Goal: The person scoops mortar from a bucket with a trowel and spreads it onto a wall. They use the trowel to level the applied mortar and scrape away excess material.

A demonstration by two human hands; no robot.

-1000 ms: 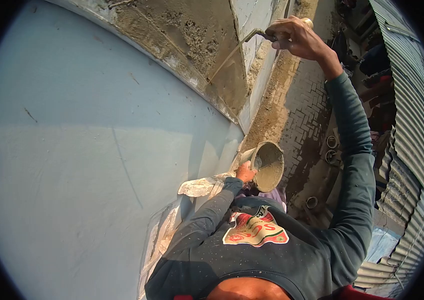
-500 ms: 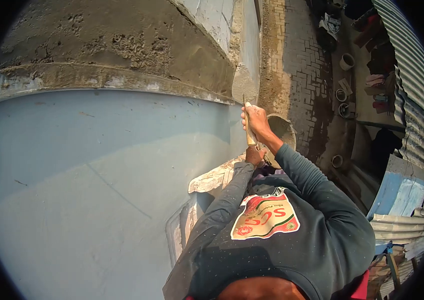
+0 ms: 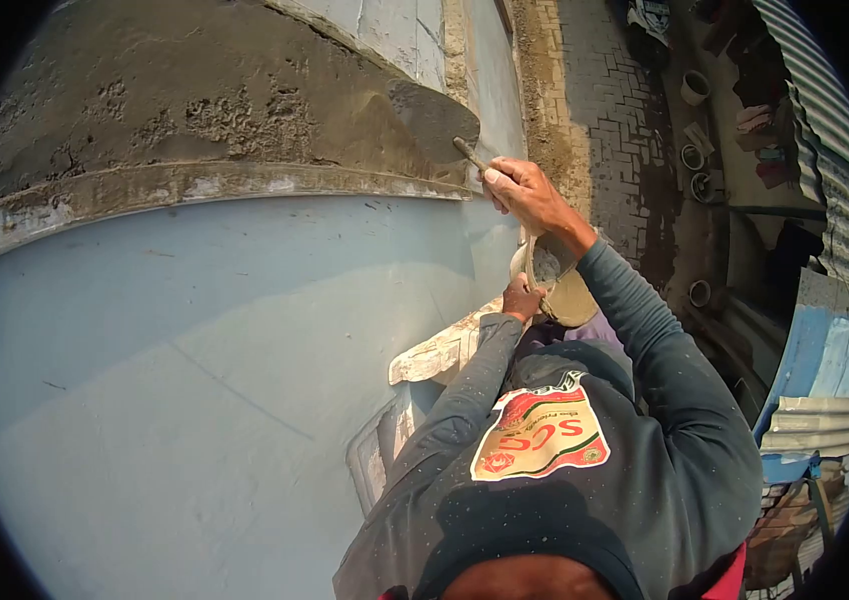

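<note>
My right hand point(image 3: 535, 198) is closed round the handle of a trowel point(image 3: 468, 152), held up at the corner of the wall. A dark grey, smooth patch beside the handle looks like the blade against the wet plaster point(image 3: 275, 105), though its outline is hard to make out. Lower down, my left hand point(image 3: 522, 298) grips the rim of a bucket point(image 3: 573, 302) close to my body. Grey mortar point(image 3: 546, 265) shows inside it. Rough, pitted plaster covers the wall above a narrow ledge point(image 3: 215, 186).
A smooth blue-grey surface point(image 3: 145, 350) spreads below the ledge on the left. To the right runs a paved brick path point(image 3: 617, 140), with several buckets point(image 3: 695, 88) along its far side. Corrugated roofing sheets point(image 3: 830, 110) edge the right of the view.
My right hand has moved up and forward with the trowel, from just above my left hand to the plastered corner. The bucket's opening now shows more clearly, and the view has shifted slightly.
</note>
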